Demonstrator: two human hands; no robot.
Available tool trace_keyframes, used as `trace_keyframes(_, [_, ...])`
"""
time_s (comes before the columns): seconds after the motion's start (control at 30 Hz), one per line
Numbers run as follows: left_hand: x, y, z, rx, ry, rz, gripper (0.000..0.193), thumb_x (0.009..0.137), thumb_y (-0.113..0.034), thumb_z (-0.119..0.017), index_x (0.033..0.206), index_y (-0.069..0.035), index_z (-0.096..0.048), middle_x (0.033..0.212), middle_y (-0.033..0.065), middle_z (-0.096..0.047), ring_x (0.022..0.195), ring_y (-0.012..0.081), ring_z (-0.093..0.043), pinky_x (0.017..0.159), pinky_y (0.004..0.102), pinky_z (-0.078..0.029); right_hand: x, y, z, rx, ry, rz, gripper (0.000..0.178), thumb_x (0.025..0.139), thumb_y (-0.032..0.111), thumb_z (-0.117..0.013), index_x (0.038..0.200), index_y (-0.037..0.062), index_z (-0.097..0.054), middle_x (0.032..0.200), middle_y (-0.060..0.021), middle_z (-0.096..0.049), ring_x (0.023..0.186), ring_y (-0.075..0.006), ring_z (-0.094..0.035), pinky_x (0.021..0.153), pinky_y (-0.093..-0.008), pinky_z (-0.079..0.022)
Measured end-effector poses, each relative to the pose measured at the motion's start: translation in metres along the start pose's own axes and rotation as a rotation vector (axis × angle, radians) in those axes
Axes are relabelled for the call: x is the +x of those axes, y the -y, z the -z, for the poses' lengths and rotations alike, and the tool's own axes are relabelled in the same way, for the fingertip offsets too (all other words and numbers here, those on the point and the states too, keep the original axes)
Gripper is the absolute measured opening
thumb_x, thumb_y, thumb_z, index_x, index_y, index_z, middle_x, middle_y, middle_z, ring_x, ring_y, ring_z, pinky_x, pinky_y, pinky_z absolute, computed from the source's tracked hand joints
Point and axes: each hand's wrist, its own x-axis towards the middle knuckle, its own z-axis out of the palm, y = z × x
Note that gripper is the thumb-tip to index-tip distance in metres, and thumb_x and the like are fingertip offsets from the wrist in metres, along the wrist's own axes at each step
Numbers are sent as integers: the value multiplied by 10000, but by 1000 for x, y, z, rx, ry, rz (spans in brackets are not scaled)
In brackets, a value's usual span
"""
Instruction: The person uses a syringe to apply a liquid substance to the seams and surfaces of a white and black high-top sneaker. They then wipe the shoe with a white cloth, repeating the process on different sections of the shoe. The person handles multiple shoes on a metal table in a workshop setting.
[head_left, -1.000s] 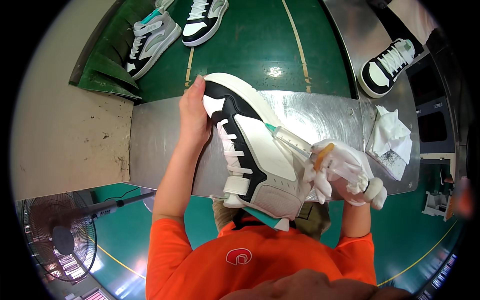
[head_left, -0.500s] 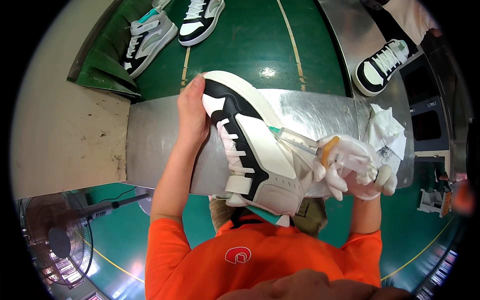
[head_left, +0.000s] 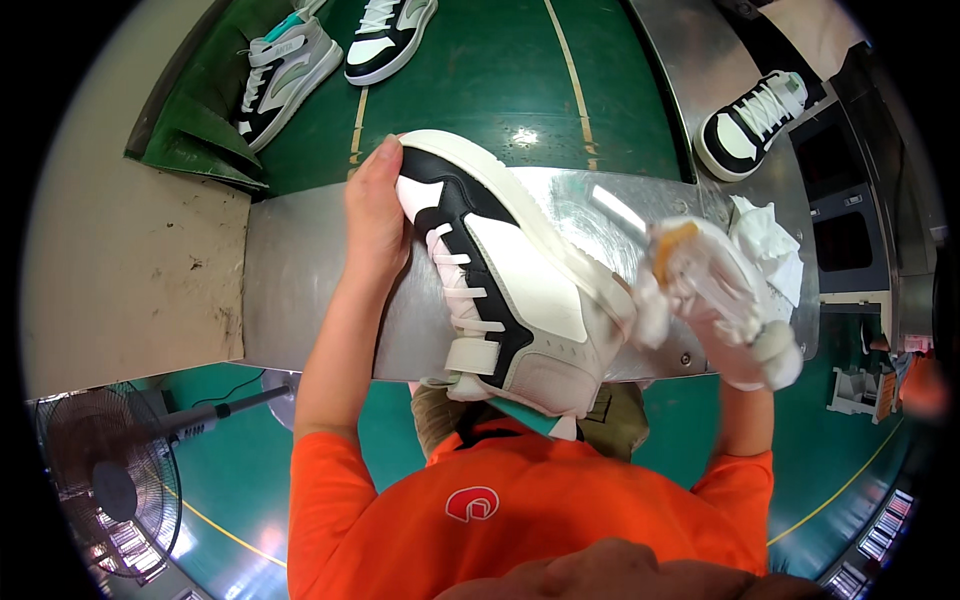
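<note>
A large black, white and grey high-top sneaker (head_left: pixel 530 275) lies tilted before me, its white sole turned up and to the right. My left hand (head_left: pixel 377 215) is closed around its toe end. The white-gloved right hand (head_left: pixel 735 310), smeared by motion, is near the sneaker's heel. It holds a clear syringe (head_left: pixel 622 212) with a yellowish part by the fingers. The syringe's front end is blurred and points up and left, apart from the sneaker's side; its tip cannot be made out.
Two sneakers, one grey strapped sneaker (head_left: pixel 290 80) and one laced sneaker (head_left: pixel 388 45), rest on the green belt (head_left: pixel 470 110). Another sneaker (head_left: pixel 752 125) stands at the right on metal. Crumpled white tissue (head_left: pixel 770 245) lies on the metal table edge (head_left: pixel 300 290). A fan (head_left: pixel 110 480) stands lower left.
My right hand has drawn the syringe back and up from the sneaker's side, where its green tip was by the sole seam. My left hand keeps its grip on the toe.
</note>
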Motion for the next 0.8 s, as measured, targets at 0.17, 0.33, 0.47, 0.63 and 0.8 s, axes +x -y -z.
trace_keyframes(0.17, [0, 0, 4, 13, -3, -13, 347, 1014, -257, -479, 1120, 50, -601, 1001, 102, -665, 870, 154, -641, 777, 282, -519, 26, -15, -63, -188, 158, 281, 831, 745, 298, -753, 1422, 12, -365, 1238, -138, -534, 1242, -258, -510, 987, -352, -442])
trace_keyframes(0.33, [-2, -1, 3, -9, 5, -31, 321, 1006, -252, -507, 1095, 38, -613, 969, 80, -658, 868, 129, -617, 775, 267, -500, 38, -22, -70, -516, 310, 471, 991, 612, 170, -819, 1447, 15, -308, 1349, -131, -452, 1272, -253, -475, 1082, -375, -376])
trace_keyframes(0.47, [1, 2, 4, 4, 6, -42, 325, 993, -286, -538, 1042, 23, -626, 944, 57, -652, 824, 106, -593, 732, 249, -482, 35, -20, -73, -491, 286, 387, 1001, 608, 94, -825, 1451, 18, -291, 1369, -125, -432, 1262, -241, -482, 1059, -363, -395])
trace_keyframes(0.63, [6, 6, 12, 70, 21, -50, 397, 1005, -357, -473, 1048, 13, -612, 936, 96, -678, 818, 163, -658, 741, 298, -532, 13, -21, -68, -275, 117, 287, 1049, 595, 142, -844, 1463, 19, -268, 1358, -143, -432, 1256, -287, -491, 1011, -399, -438])
trace_keyframes(0.8, [3, 4, 9, 65, 10, -61, 398, 998, -365, -475, 1037, 6, -612, 925, 94, -680, 802, 165, -663, 730, 298, -535, -51, -13, -11, -419, -84, 612, 1117, 587, 318, -872, 1475, 36, -258, 1346, -169, -443, 1172, -335, -561, 940, -422, -488])
